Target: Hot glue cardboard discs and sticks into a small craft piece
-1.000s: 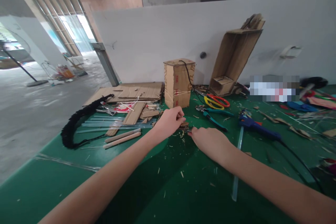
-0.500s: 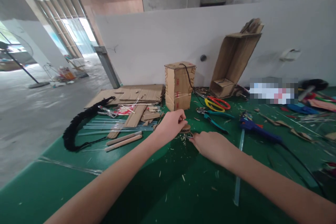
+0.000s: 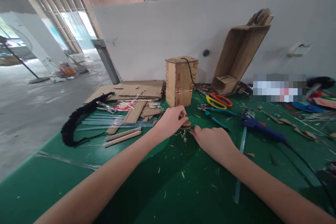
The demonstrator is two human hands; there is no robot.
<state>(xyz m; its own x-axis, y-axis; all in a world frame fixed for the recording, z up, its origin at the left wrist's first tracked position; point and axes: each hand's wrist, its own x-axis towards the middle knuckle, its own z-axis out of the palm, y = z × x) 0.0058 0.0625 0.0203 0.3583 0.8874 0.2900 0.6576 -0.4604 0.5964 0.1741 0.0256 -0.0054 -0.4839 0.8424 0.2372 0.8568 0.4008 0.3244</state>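
Observation:
Small round brown cardboard pieces [image 3: 187, 124] lie on the green table, between my two hands. My left hand [image 3: 172, 120] is closed in a pinch at their left side; a small pale tip shows at its fingers, too small to name. Closed at the right of the pieces, my right hand [image 3: 211, 141] grips something thin, of which only a short end shows by the fingertips. Pale shavings [image 3: 184, 135] are scattered just below the pieces. Behind my left hand stands an upright cardboard box [image 3: 181, 82] with a black cord on top.
Scissors [image 3: 216, 101], pliers [image 3: 214, 115] and a blue glue gun [image 3: 262, 129] lie to the right. An open cardboard box [image 3: 240, 54] leans on the wall. Glue sticks [image 3: 105, 122], wooden rods [image 3: 123, 138] and a black fuzzy strip [image 3: 75, 122] are at left.
The view has shifted slightly. My right hand has drawn a little away from the round cardboard pieces, and more of the shavings shows. My left hand stays pinched beside them.

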